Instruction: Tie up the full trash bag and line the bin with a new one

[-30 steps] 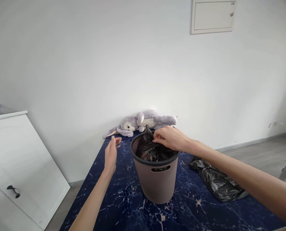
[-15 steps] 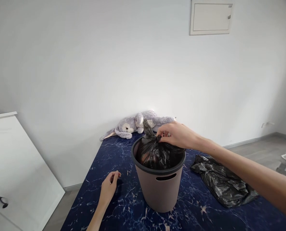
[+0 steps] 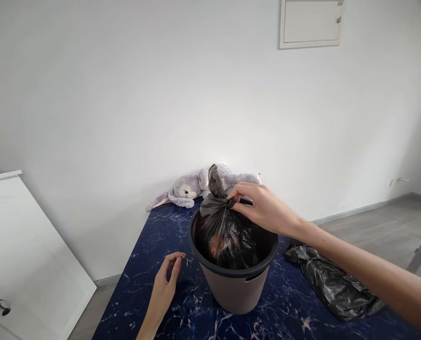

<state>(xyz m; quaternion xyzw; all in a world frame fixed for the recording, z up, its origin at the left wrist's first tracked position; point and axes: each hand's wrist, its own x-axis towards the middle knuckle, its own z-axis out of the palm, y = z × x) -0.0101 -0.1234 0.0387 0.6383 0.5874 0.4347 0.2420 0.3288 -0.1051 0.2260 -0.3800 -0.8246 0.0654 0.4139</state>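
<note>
A black garbage bag (image 3: 227,236), tied at the top and bulging, sits partly inside a taupe trash can (image 3: 236,290) with a dark rim. My right hand (image 3: 254,203) pinches the bag near its knot, above the rim. One twisted end of the bag sticks up past the fingers. Something reddish shows faintly through the plastic. My left hand (image 3: 167,278) is beside the can on its left, just above the table, fingers parted and holding nothing. The bag's lower part is hidden inside the can.
Another black plastic bag (image 3: 334,278) lies crumpled on the blue marbled table (image 3: 142,264), right of the can and partly under my right forearm. A lilac plush bunny (image 3: 185,191) rests at the back against the wall. A white cabinet (image 3: 29,250) stands at left.
My right hand has pulled the bag slightly upward, so more of it shows above the rim. The can has tilted and turned a little. My left hand's fingers have opened and moved nearer the can.
</note>
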